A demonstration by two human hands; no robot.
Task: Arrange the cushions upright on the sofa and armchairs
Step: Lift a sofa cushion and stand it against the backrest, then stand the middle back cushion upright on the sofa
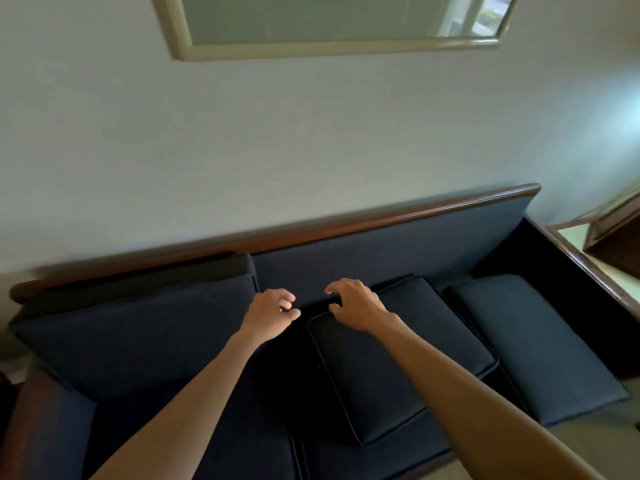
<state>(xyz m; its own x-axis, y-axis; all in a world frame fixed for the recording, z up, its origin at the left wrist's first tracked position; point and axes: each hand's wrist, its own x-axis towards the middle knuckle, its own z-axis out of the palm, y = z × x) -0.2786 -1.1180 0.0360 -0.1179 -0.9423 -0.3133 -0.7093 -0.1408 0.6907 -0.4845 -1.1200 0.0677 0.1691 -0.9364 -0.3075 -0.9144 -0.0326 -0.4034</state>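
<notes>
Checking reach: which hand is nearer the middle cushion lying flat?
Right. The right hand hovers over the middle cushion's far edge; the left hand is beside it, off its left corner.

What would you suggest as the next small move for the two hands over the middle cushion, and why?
Probably close both hands on the far edge of the middle cushion and tip it up against the sofa back. It lies flat on the seat, while the left cushion already leans upright. The left hand and right hand hover with curled fingers, holding nothing yet.
</notes>
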